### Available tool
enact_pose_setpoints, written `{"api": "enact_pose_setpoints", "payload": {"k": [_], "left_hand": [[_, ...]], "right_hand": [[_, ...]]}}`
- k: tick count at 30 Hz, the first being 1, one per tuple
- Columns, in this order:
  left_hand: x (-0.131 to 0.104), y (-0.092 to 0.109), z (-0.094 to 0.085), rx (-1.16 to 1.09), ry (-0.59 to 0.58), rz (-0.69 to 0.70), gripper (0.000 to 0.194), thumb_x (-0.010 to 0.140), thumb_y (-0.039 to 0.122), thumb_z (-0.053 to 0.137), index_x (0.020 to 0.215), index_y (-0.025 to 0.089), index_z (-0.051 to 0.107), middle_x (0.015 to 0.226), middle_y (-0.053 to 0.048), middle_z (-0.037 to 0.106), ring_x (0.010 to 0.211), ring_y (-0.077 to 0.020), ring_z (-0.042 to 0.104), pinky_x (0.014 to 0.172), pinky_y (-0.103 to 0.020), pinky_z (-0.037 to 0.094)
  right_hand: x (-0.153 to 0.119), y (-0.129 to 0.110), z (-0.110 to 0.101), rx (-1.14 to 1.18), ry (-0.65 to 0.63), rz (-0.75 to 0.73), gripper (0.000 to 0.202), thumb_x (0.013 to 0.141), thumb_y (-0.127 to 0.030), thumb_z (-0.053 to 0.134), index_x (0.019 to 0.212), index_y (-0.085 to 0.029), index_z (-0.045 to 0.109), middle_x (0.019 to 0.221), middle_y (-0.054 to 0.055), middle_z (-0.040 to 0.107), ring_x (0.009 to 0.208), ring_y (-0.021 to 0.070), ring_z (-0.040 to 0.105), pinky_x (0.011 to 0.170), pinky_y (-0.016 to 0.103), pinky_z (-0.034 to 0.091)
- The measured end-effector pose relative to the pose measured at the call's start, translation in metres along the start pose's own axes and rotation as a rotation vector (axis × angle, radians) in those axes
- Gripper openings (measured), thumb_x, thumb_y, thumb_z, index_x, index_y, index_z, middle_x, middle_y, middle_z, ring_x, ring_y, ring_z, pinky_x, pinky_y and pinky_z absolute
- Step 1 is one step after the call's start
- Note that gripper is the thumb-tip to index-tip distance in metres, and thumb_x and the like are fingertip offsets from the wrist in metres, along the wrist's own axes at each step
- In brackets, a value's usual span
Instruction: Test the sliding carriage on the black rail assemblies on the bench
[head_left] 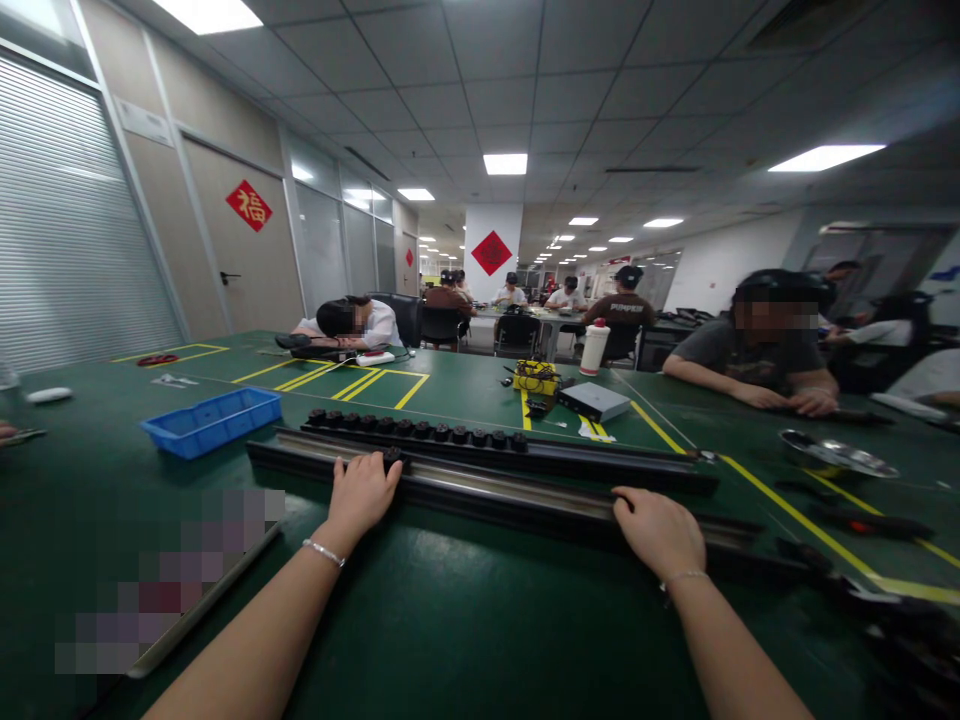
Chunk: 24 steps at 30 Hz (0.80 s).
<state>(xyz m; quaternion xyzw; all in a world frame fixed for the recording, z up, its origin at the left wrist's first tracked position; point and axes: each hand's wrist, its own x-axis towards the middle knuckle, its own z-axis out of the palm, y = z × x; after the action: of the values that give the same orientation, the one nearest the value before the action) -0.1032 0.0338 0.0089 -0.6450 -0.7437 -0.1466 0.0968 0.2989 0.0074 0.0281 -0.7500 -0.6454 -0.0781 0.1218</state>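
A long black rail [495, 487] with a shiny metal channel lies across the table in front of me. My left hand [365, 492] is closed over its left part, fingers curled over the far edge. Beside that thumb, a small black round-topped piece [393, 456] sits at the channel. Farther right, my right hand [660, 527] grips the same rail with the fingertips hidden behind it. Just beyond lies a second black rail [600, 460], with a row of several black roller-like pieces [424, 430] along its left part.
A blue plastic tray [214, 422] stands left of the rails. A tablet-like panel [210, 595] lies near my left forearm. Beyond are a grey box [594, 401], a yellow holder with cables [535, 377] and a white bottle [595, 348]. Co-workers sit across and at right, near a metal dish [836, 455].
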Motion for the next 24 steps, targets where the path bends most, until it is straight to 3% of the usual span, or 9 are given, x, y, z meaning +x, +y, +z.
{"api": "enact_pose_setpoints", "payload": {"k": [18,24], "left_hand": [[-0.0015,-0.0008,-0.0008,-0.039,-0.024,0.057,0.04,0.09,0.045,0.029,0.106,0.019,0.055,0.112,-0.012,0.063,0.111,-0.029,0.05,0.104,-0.057,0.016],[-0.0028,-0.0009,-0.0005,-0.012,0.008,0.105,0.042,0.092,0.045,0.027,0.105,0.018,0.055,0.108,-0.011,0.065,0.106,-0.0289,0.053,0.102,-0.057,0.02]], "right_hand": [[-0.0009,-0.001,-0.0023,0.028,-0.008,0.009,0.045,0.082,-0.032,0.03,0.106,-0.022,0.067,0.113,0.003,0.065,0.103,0.0205,0.057,0.091,0.036,0.038],[-0.0009,-0.0012,-0.0025,0.019,-0.002,0.008,0.044,0.082,-0.032,0.031,0.105,-0.022,0.067,0.112,0.004,0.066,0.103,0.0211,0.057,0.089,0.036,0.039]]}}
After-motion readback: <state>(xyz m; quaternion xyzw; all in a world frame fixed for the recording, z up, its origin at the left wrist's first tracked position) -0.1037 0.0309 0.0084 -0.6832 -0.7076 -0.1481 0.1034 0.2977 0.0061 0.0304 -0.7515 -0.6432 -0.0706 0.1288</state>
